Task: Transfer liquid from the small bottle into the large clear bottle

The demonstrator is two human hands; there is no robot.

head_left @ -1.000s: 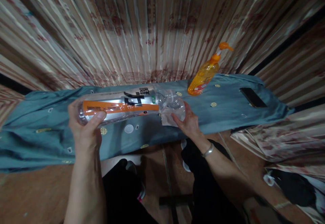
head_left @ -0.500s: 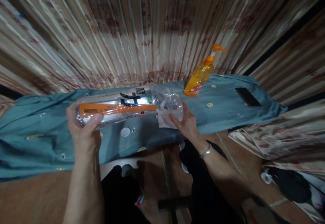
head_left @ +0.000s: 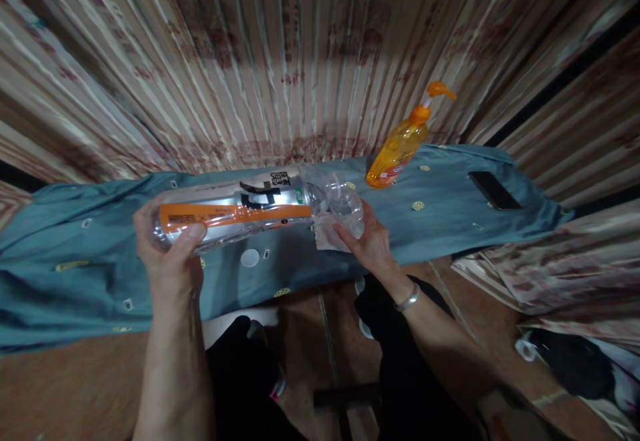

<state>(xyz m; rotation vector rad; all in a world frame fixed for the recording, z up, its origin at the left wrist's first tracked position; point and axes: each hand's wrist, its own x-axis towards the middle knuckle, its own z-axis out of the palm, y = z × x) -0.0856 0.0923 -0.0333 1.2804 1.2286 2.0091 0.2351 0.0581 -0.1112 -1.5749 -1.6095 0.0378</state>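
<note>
The left hand [head_left: 173, 241] is clamped around the base end of a clear plastic bottle with a silver, orange and black label [head_left: 235, 214], held sideways over the middle of a long bench draped in teal patterned cloth [head_left: 450, 221]. The right hand [head_left: 373, 241], apart from it, grips clear rounded plastic [head_left: 350, 209] at the neck end; whether that is 1 piece with the bottle, I cannot tell. A yellow pump bottle with an orange top [head_left: 400, 151] stands at the bench's far edge.

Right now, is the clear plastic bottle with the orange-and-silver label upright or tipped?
Tipped on its side: the plastic bottle's long body runs crosswise in the head view, left hand around one end.
</note>
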